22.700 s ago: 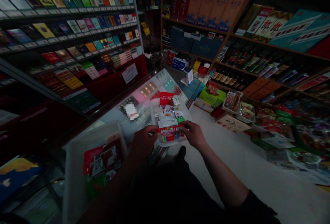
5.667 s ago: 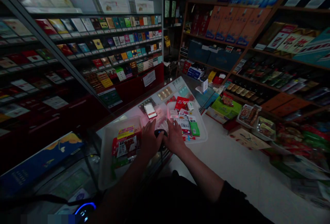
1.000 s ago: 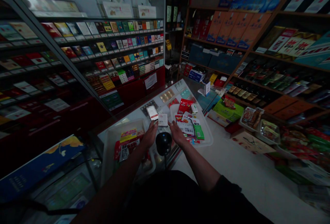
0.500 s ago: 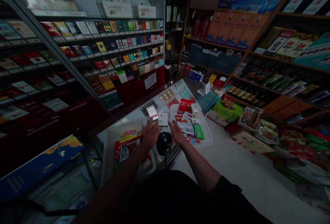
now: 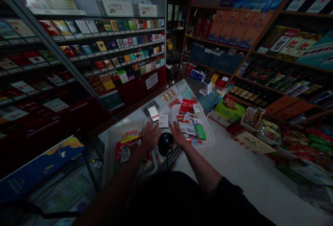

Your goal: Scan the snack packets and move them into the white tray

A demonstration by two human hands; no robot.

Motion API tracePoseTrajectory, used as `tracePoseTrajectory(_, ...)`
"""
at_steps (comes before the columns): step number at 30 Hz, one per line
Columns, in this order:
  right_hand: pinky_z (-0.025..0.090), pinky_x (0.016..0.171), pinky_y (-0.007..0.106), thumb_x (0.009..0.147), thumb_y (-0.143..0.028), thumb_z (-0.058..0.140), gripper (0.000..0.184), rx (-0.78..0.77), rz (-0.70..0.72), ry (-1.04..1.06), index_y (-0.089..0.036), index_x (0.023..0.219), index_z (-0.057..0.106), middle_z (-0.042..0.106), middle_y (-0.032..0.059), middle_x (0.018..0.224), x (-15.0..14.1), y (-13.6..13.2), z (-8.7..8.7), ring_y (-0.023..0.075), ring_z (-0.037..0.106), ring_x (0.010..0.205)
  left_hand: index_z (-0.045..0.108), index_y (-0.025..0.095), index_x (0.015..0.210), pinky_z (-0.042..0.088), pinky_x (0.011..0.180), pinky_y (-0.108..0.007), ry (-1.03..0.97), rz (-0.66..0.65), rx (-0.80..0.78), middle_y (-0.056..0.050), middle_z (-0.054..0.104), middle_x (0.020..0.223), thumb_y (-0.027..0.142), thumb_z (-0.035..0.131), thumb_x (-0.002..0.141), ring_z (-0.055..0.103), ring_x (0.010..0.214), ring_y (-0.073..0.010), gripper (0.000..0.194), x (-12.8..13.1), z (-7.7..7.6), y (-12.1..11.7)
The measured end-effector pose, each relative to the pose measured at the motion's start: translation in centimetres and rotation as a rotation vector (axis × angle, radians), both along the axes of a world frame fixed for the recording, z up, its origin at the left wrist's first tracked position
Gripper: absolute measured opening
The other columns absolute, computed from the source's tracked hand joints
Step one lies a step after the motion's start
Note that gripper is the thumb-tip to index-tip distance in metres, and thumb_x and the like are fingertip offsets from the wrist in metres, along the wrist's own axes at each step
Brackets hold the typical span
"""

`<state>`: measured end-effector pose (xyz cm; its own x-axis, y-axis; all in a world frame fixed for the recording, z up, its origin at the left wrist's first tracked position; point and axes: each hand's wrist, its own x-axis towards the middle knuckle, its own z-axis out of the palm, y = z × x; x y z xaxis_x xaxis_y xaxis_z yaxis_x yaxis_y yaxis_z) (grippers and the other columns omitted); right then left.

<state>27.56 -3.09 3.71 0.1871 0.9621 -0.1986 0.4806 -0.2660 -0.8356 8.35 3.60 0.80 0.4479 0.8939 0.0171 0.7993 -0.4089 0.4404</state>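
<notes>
My left hand (image 5: 151, 137) lies over the counter beside the left bin, its fingers spread and nothing seen in it. Just beyond its fingertips is a white pack with a red band (image 5: 154, 115), partly blurred out. A small white box (image 5: 163, 121) lies between my two hands on the counter. My right hand (image 5: 178, 135) is at the right of that box, fingers stretched forward; whether they touch it I cannot tell. Below the box, between my wrists, stands a black rounded device (image 5: 165, 143) with a cable.
A white bin (image 5: 106, 160) of snack packets stands at left. Another white tray (image 5: 211, 139) at right holds red, white and green packets. The glass counter (image 5: 179, 86) runs away from me. Cigarette shelves (image 5: 104, 33) rise at left, shelves of boxes and bottles (image 5: 256, 47) at right.
The fingers of my left hand have spread a little. The small white box has shifted slightly towards me, and my right hand has moved slightly left.
</notes>
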Motion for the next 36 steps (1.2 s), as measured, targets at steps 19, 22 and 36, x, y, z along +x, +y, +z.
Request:
tracePoseTrajectory(19, 0.016, 0.13, 0.062, 0.111, -0.058, 0.027, 0.061, 0.068, 0.11, -0.213, -0.03, 0.16, 0.047, 0.018, 0.0083, 0.177, -3.6, 1.0, 2.6, 0.0363, 0.01, 0.164, 0.04, 0.026, 0.163, 0.027, 0.122, -0.072, -0.142, 0.101, 0.082, -0.017, 0.02, 0.176, 0.038, 0.034, 0.108, 0.016, 0.163, -0.0408, 0.057, -4.4, 1.1, -1.2)
tracePoseTrajectory(22, 0.014, 0.129, 0.064, 0.111, -0.056, 0.031, 0.058, 0.086, 0.164, -0.271, -0.03, 0.161, 0.046, 0.017, 0.0086, 0.178, -5.0, 1.3, 3.4, 0.0376, 0.008, 0.165, 0.039, 0.024, 0.163, 0.027, 0.125, -0.067, -0.127, 0.126, 0.119, -0.015, 0.027, 0.174, 0.034, 0.035, 0.106, 0.018, 0.163, -0.0377, 0.058, -6.0, 1.3, -1.9)
tracePoseTrajectory(36, 0.009, 0.127, 0.067, 0.107, -0.063, 0.037, 0.064, 0.066, 0.425, -0.425, -0.027, 0.158, 0.05, 0.021, 0.0115, 0.177, -12.2, 1.0, 6.3, 0.0411, 0.009, 0.164, 0.069, 0.021, 0.117, 0.033, 0.124, -0.062, 0.044, 0.133, 0.261, -0.015, 0.055, 0.156, 0.022, 0.044, 0.099, 0.032, 0.157, -0.0379, 0.031, -13.2, 0.3, -4.4)
